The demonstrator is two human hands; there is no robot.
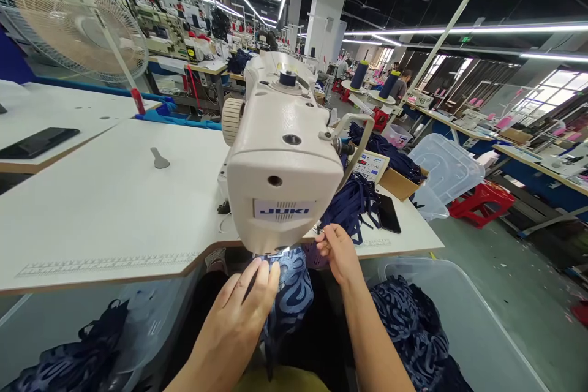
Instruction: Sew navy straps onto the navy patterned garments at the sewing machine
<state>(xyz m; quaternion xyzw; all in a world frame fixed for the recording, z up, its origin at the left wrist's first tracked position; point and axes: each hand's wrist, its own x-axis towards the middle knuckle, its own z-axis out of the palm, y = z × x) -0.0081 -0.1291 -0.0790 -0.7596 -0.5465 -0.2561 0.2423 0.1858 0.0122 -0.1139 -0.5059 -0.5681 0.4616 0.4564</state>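
Observation:
A blue patterned bra, rounded like a cup, hangs at the table's front edge below the head of a white sewing machine. On its upper left part lie the bent fingers of my left hand, holding it under the needle area. The needle and presser foot are mostly hidden by the machine head. To the right of the head, my right hand is closed in a pinch, just in front of a pile of navy straps. What sits between those fingertips is too small to make out.
A flat metal piece lies on the white table. A dark phone is at the right, another phone far left. Clear bins with patterned garments flank my legs. A fan stands back left, a red stool right.

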